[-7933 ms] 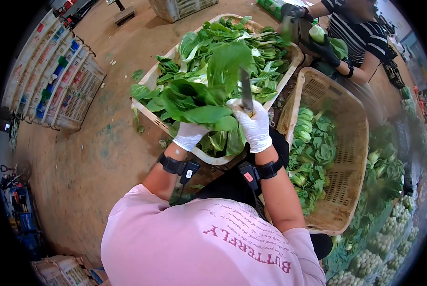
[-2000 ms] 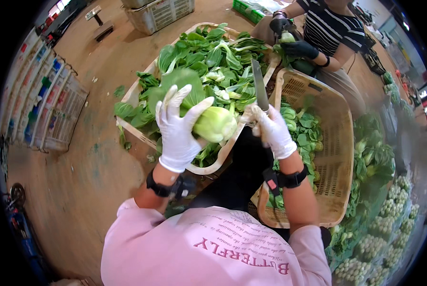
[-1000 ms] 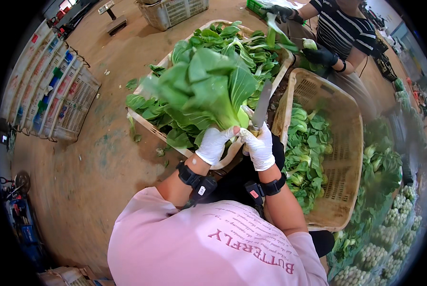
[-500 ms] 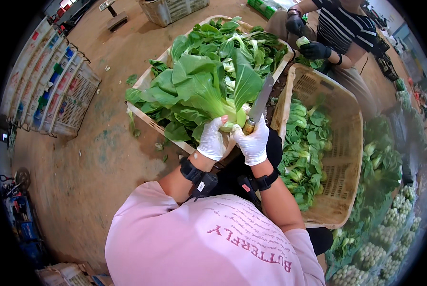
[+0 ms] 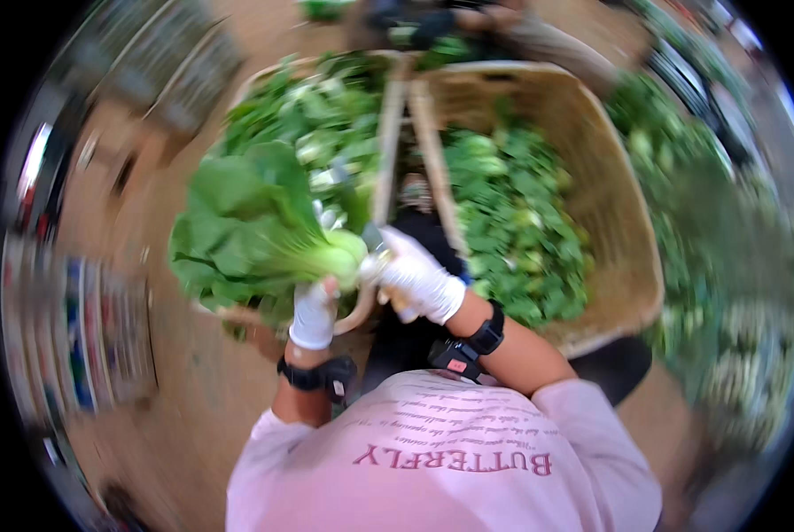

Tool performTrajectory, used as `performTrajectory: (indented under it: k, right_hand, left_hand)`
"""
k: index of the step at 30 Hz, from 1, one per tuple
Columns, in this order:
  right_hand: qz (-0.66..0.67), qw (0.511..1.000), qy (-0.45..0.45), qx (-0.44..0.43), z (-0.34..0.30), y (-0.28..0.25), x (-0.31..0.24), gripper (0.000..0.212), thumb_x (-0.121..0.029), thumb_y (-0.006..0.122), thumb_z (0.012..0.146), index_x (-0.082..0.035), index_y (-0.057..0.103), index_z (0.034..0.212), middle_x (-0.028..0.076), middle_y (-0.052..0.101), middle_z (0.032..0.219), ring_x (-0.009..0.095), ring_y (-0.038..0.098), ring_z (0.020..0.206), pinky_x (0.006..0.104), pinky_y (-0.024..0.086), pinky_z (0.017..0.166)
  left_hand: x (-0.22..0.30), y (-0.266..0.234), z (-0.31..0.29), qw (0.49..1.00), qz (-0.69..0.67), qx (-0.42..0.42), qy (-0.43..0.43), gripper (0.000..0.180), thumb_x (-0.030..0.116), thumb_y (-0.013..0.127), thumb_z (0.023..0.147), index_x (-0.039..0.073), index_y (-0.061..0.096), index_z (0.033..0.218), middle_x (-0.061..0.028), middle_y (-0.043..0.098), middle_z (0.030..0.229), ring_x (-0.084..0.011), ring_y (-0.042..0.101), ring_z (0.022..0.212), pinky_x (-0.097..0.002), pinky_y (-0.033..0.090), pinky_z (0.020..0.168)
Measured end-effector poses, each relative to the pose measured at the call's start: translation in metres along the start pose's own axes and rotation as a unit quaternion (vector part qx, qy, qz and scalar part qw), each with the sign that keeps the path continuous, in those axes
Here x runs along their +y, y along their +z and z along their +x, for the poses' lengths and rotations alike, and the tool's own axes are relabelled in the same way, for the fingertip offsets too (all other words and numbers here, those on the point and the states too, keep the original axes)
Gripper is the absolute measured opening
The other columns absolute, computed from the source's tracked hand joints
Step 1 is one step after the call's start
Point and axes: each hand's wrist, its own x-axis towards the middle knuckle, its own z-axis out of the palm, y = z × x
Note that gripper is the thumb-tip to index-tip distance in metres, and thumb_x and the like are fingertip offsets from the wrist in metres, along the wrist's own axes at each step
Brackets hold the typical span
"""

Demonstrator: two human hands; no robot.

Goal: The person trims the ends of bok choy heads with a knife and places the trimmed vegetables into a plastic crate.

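Observation:
A large leafy bok choy (image 5: 246, 217) lies tilted over the left crate, its leaves toward the left and its pale base toward my right hand. My left hand (image 5: 314, 315), in a white glove, is closed around the stalks near that base from below. In my right hand (image 5: 422, 277), also gloved in white, is a knife (image 5: 372, 239); its blade is blurred and points up and away, close beside the base. Motion smears the fingers of the right hand, but they are wrapped around the handle.
The left crate (image 5: 385, 151) is heaped with loose leaves. Beside it, the right crate (image 5: 614, 204) holds several trimmed bok choy (image 5: 521, 230). Stacked crates (image 5: 82, 332) stand at the left. More greens (image 5: 672, 160) lie at the right. A co-worker's dark-gloved hand (image 5: 432, 27) shows at the top.
My view has swung to the right, so the crates appear further left. The bok choy has tipped from upright to lying leftward, and my right hand with the knife has drawn away from its base.

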Motion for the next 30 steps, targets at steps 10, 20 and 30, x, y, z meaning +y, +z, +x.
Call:
performTrajectory:
  k: [10, 20, 30]
  right_hand:
    - [0.183, 0.983, -0.013, 0.025, -0.121, -0.092, -0.046, 0.077, -0.048, 0.067, 0.080, -0.003, 0.035, 0.134, 0.014, 0.063, 0.091, 0.013, 0.063, 0.060, 0.0138, 0.041, 0.038]
    - [0.263, 0.845, -0.248, 0.393, -0.176, -0.172, -0.059, 0.031, -0.030, 0.048, 0.096, -0.010, 0.055, 0.118, 0.004, 0.057, 0.098, 0.011, 0.053, 0.088, 0.0210, 0.048, 0.069]
    - [-0.111, 0.797, -0.287, 0.519, -0.276, -0.496, -0.118, 0.042, -0.043, 0.064, 0.084, -0.006, 0.059, 0.103, 0.005, 0.065, 0.093, 0.009, 0.058, 0.062, 0.0223, 0.045, 0.046]
  left_hand:
    - [-0.090, 0.083, 0.051, 0.979, 0.032, -0.198, 0.020, 0.080, 0.039, 0.072, 0.077, 0.003, 0.034, 0.138, -0.0090, 0.046, 0.130, -0.0222, 0.045, 0.117, -0.0360, 0.040, 0.097]
    - [-0.028, 0.113, 0.066, 0.977, -0.124, -0.150, -0.082, 0.071, 0.032, 0.065, 0.082, 0.000, 0.035, 0.138, -0.0151, 0.052, 0.124, -0.0247, 0.051, 0.113, -0.0359, 0.044, 0.093]
    - [-0.059, 0.111, 0.048, 0.897, -0.323, -0.241, -0.181, 0.075, 0.043, 0.061, 0.083, 0.008, 0.032, 0.142, -0.0090, 0.050, 0.114, -0.0250, 0.047, 0.106, -0.0448, 0.041, 0.093]
